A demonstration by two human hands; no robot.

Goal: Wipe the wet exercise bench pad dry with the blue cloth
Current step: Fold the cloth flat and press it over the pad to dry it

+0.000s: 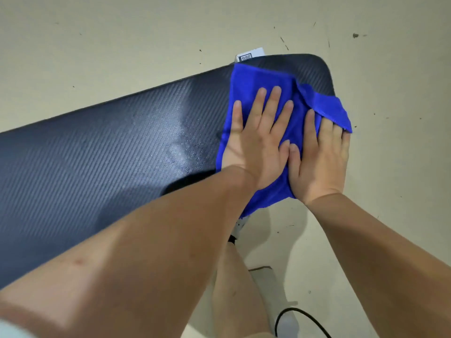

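Observation:
The black textured bench pad (97,154) runs from the lower left up to its rounded right end. Water droplets glisten on it just left of the cloth. A blue cloth (258,76) lies spread over the pad's right end and hangs off both edges. My left hand (258,137) presses flat on the cloth with straight fingers. My right hand (319,157) lies beside it at the pad's right edge, thumb touching the left thumb, its fingertips tucked under a fold of the cloth.
A white label with a QR code (250,54) sticks out behind the pad's far end. Beige scuffed floor (122,45) surrounds the bench. My bare leg (239,289) and a black cable (300,315) are below the pad's near edge.

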